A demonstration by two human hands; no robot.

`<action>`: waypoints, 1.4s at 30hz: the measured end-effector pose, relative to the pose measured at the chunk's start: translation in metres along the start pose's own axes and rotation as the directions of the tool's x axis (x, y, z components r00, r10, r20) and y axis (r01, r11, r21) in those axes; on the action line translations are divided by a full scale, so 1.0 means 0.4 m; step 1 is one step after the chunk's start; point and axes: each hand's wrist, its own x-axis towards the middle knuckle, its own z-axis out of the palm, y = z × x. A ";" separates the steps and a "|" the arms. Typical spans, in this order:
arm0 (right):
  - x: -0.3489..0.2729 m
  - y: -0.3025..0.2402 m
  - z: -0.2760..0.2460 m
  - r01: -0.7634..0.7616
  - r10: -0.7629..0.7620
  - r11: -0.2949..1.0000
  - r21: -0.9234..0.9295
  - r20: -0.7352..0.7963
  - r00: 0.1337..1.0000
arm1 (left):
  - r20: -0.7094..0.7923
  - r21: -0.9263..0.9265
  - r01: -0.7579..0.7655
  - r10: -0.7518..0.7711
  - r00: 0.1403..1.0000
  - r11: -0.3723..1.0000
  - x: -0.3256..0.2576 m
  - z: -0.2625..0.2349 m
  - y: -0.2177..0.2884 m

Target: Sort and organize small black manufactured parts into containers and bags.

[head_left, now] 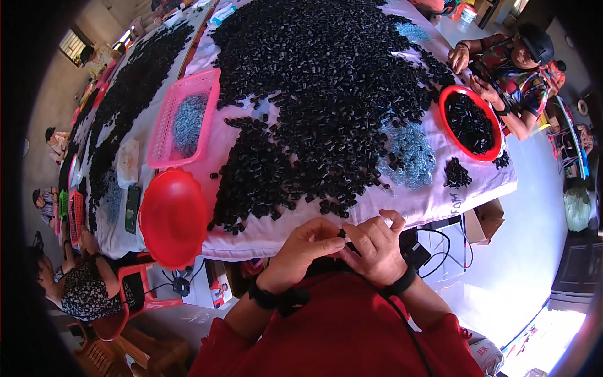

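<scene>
My left hand (306, 250) and my right hand (377, 251) meet in front of my red shirt, at the near edge of the table. The left thumb and forefinger pinch a small black piece (342, 234), mostly hidden by the fingers. My right fingers are closed against it from the other side, and what they grip is too small to make out. Just beyond lies a wide heap of small black plastic pieces (326, 132). A pile of thin, clear bluish pieces (408, 156) lies at its right side.
On the left stand a red scalloped bowl (173, 217), a pink basket (210, 107) with more bluish pieces, and a phone (132, 209). A red basin (445, 119) of black pieces sits at the right, near a co-worker (515, 75). Cables and a cardboard box (487, 221) are below the edge.
</scene>
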 end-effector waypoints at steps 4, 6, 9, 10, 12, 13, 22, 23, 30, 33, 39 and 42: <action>0.005 0.003 -0.006 -0.032 0.036 0.994 0.107 -0.032 0.999 | 0.048 -0.306 0.090 -0.079 0.996 0.948 -0.005 0.004 0.010; 0.002 -0.002 -0.002 -0.046 0.051 0.993 0.112 -0.043 0.998 | 0.017 -0.122 0.087 -0.086 0.996 0.989 -0.004 0.014 0.015; 0.004 -0.003 -0.001 -0.049 0.051 0.995 0.087 -0.022 0.998 | -0.009 0.054 0.033 -0.032 0.999 0.998 -0.008 0.011 0.016; 0.006 -0.002 -0.004 -0.048 0.050 0.995 0.089 -0.020 0.999 | -0.011 0.052 0.033 -0.032 0.999 0.998 -0.009 0.013 0.019; 0.010 0.002 -0.006 -0.016 0.015 0.999 0.030 0.018 1.000 | -0.076 0.167 0.015 -0.002 0.997 0.986 -0.013 0.019 0.023; 0.010 0.002 -0.004 -0.014 0.014 0.999 0.032 0.019 1.000 | -0.079 0.167 0.015 -0.002 0.997 0.986 -0.013 0.017 0.022; 0.013 0.000 -0.004 -0.007 0.005 0.997 0.081 0.019 1.000 | -0.057 0.114 0.008 -0.002 0.998 0.993 -0.014 0.006 0.018; 0.013 0.000 -0.003 0.002 -0.004 0.998 0.069 0.026 1.000 | -0.063 0.117 0.020 -0.013 0.998 0.993 -0.015 0.005 0.018; 0.020 -0.003 -0.007 0.036 -0.038 0.998 0.044 0.038 0.999 | -0.060 0.101 0.041 -0.035 0.998 0.994 -0.018 0.000 0.023; 0.021 -0.002 -0.010 0.047 -0.049 0.998 0.031 0.053 0.997 | -0.064 0.092 0.054 -0.048 0.997 0.994 -0.019 0.001 0.027; 0.023 -0.007 -0.013 0.061 -0.062 0.998 0.030 0.048 0.997 | -0.056 0.055 0.058 -0.055 0.997 0.997 -0.019 -0.004 0.023; 0.020 -0.008 -0.010 0.059 -0.060 0.998 0.035 0.040 0.997 | -0.045 0.078 0.076 -0.073 0.996 0.994 -0.016 -0.009 0.022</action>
